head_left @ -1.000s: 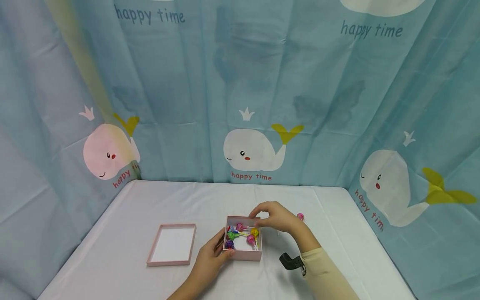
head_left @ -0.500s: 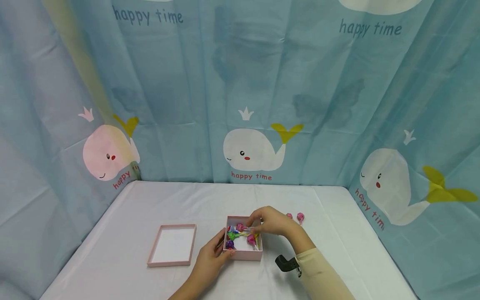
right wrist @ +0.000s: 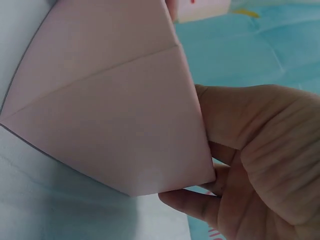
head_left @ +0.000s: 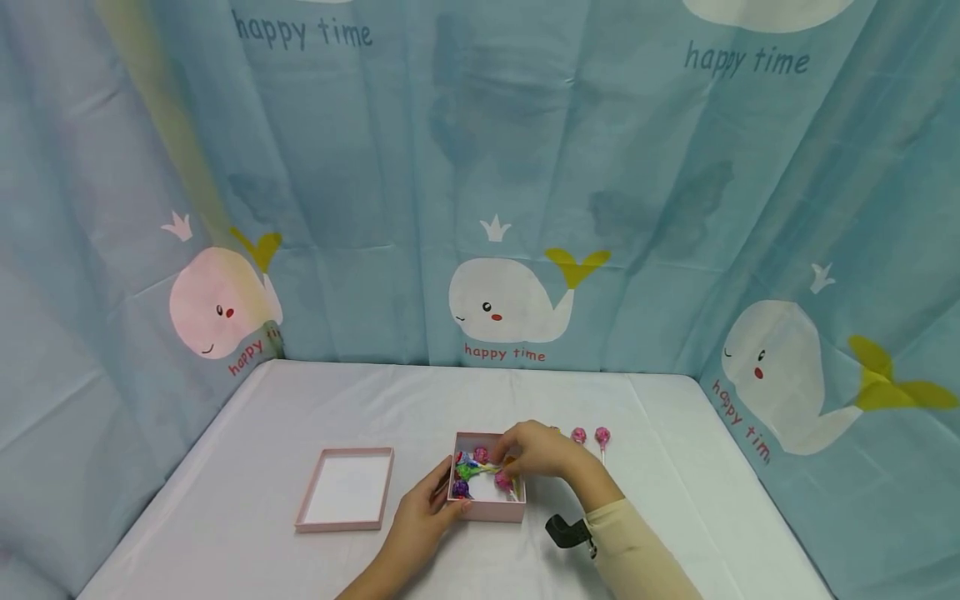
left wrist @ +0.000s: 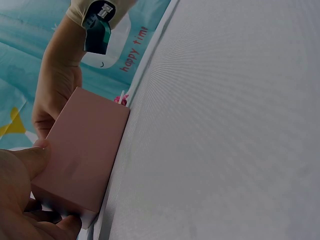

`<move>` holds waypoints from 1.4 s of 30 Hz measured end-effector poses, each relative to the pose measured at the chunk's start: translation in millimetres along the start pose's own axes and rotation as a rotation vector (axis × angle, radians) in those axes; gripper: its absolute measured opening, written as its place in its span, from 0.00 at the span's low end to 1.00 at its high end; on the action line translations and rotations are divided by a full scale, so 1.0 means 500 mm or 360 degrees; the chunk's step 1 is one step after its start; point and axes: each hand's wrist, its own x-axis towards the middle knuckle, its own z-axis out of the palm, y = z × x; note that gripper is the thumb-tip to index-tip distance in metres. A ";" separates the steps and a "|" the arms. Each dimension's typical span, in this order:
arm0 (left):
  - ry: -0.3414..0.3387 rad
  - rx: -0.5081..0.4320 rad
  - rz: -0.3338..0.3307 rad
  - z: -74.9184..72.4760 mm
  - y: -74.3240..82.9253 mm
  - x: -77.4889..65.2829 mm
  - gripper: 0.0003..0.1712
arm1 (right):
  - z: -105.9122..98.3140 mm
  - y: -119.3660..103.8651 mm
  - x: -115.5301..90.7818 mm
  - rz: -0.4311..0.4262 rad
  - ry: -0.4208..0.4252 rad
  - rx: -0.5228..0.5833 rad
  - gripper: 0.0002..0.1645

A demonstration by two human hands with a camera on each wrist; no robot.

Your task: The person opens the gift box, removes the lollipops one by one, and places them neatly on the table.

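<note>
In the head view my left hand (head_left: 420,510) grips the left side of an open pink box (head_left: 491,511), thumb at its front wall. Inside lie several wrapped lollipops, among them a green lollipop (head_left: 467,472), a purple lollipop (head_left: 461,489) and a pink lollipop (head_left: 481,454). My right hand (head_left: 542,450) reaches over the box's right wall with bent fingers; a bit of yellow-orange shows by the fingertips. Whether they pinch a lollipop cannot be made out. The right wrist view has the box wall (right wrist: 120,125) hiding those fingertips. The left wrist view shows my left thumb (left wrist: 35,159) against the box.
A pink-rimmed lid (head_left: 343,527) lies left of the box on the white table (head_left: 247,467). To the right are two pink lollipops, the nearer-to-hand lollipop (head_left: 578,435) and the outer lollipop (head_left: 602,435); another is mostly behind my right hand. A printed curtain (head_left: 360,308) hangs behind.
My right hand has moved slightly left and down, deeper into the box, uncovering more pink lollipops on the table behind it. My left hand and the box stay in place.
</note>
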 end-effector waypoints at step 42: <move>-0.0001 -0.0015 0.0005 -0.001 -0.010 0.001 0.52 | 0.020 -0.012 0.016 0.0013 -0.0092 -0.0118 0.04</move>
